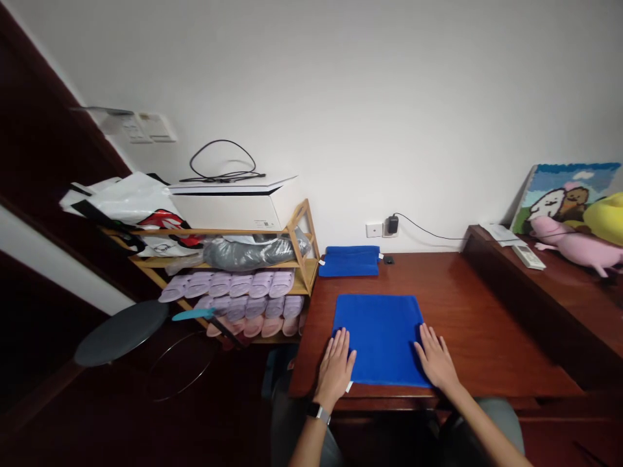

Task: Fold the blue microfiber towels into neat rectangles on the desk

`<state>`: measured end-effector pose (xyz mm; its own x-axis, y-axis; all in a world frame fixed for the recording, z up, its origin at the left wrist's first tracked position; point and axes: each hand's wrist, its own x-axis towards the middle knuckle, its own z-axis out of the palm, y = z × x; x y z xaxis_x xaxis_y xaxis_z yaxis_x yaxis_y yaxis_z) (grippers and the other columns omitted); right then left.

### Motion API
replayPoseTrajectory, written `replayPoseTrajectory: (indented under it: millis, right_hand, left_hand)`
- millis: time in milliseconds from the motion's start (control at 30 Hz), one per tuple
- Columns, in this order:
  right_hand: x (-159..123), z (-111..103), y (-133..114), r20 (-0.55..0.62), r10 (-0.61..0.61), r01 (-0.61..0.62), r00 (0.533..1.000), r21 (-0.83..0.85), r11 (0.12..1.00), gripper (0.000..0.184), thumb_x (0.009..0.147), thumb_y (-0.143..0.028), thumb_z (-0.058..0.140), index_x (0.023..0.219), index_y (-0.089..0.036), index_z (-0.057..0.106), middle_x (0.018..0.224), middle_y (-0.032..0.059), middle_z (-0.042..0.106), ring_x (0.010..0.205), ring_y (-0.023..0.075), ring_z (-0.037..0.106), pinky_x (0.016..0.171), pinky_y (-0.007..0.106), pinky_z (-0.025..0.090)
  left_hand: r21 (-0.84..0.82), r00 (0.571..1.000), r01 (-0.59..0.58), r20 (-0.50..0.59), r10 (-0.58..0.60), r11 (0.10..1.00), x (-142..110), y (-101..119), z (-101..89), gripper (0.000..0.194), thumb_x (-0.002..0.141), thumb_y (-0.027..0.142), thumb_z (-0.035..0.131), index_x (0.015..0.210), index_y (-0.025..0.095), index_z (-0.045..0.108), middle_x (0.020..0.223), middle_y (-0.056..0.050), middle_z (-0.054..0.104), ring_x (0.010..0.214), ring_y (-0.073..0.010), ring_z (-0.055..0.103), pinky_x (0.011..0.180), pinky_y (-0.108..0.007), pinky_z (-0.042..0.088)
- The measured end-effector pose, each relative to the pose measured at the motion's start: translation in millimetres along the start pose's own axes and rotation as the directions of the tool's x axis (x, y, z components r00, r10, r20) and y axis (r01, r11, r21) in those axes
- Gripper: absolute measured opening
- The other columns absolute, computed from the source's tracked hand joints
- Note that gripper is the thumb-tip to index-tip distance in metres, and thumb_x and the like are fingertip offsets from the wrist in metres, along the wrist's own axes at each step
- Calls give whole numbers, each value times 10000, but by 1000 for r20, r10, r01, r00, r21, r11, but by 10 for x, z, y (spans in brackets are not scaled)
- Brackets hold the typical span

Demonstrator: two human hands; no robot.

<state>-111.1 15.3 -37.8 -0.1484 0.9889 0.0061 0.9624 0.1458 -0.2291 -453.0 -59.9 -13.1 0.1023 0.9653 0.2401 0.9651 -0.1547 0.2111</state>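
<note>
A blue cloth point(382, 337) lies spread flat on the brown wooden desk point(491, 337), with a small white tag at its near left corner. My left hand point(337, 364) rests flat over its left edge, fingers stretched forward. Over the right edge lies my right hand point(437, 358), also flat with its fingers apart. Neither hand grips anything. Farther back, against the wall, sit more blue cloths point(349, 261), folded, with white tags at their sides.
Left of the desk stands a wooden rack point(304, 259) with several slippers point(243, 284) and a white box point(228, 209) on top. A raised ledge on the right holds a remote control point(529, 255) and a pink plush toy point(574, 246). A black charger point(392, 224) is plugged into the wall.
</note>
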Motion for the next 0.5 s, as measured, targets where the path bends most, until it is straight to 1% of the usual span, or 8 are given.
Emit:
replayPoseTrajectory:
  millis: [67,167,267,333,367,400,467,500]
  right_hand:
    - [-141,37,-35,44,20,-19,999,-10,1000,763,1045,-565,128,1668,-132,206,1725,38,228,1608,236,160,1312,468,112]
    - [-174,19,-86,51,33,-33,998,-4,999,750,1047,-563,140,1671,-151,197,1725,31,219,1608,234,157,1313,478,105]
    - [-142,-16,-104,42,34,-35,999,9,999,736,1050,-561,146,1673,-173,201,1723,32,229,1609,235,150,1313,482,99]
    - [-137,-26,-103,41,30,-30,999,14,999,737,1049,-563,143,1672,-174,201,1723,30,226,1609,234,150,1313,481,94]
    - [-140,-29,-101,42,27,-28,999,14,1000,739,1049,-565,140,1673,-174,199,1724,27,221,1609,234,149,1313,480,92]
    - [-145,-32,-99,45,26,-27,999,12,1000,740,1048,-567,135,1673,-175,196,1725,24,214,1610,233,147,1313,480,89]
    - [-154,-37,-94,56,26,-27,998,3,1000,744,1046,-569,128,1674,-174,186,1727,19,202,1611,233,139,1313,480,83]
    - [-158,-37,-92,62,27,-27,998,-4,1000,747,1046,-565,125,1674,-167,180,1728,20,200,1612,234,135,1313,480,81]
  left_hand:
    - [16,999,-15,29,14,1000,3,72,75,649,1100,490,257,1676,201,175,1705,-80,303,1576,-228,276,1290,-465,288]
    - [46,999,23,34,-24,999,-93,16,207,673,1088,529,272,1671,199,208,1686,-86,344,1562,-247,316,1284,-482,303]
    - [78,993,120,-13,-120,990,-171,-101,260,701,1078,544,275,1674,184,193,1672,-109,369,1549,-272,345,1270,-510,326]
    - [82,986,160,-52,-156,984,-121,-51,228,704,1081,535,256,1677,171,172,1670,-125,372,1549,-278,345,1267,-517,326]
    - [74,988,148,-61,-143,986,-59,40,200,694,1085,522,242,1678,170,162,1676,-123,362,1554,-273,335,1270,-512,319]
    - [59,993,107,-60,-104,992,23,174,173,681,1090,507,227,1679,173,154,1686,-115,345,1561,-264,319,1276,-503,309]
    - [11,999,-37,-25,38,999,216,529,143,655,1096,482,205,1680,191,147,1706,-85,305,1576,-241,283,1288,-481,287]
    - [-20,992,-126,3,126,992,306,714,147,649,1097,482,202,1680,200,151,1713,-69,288,1582,-233,264,1292,-472,278]
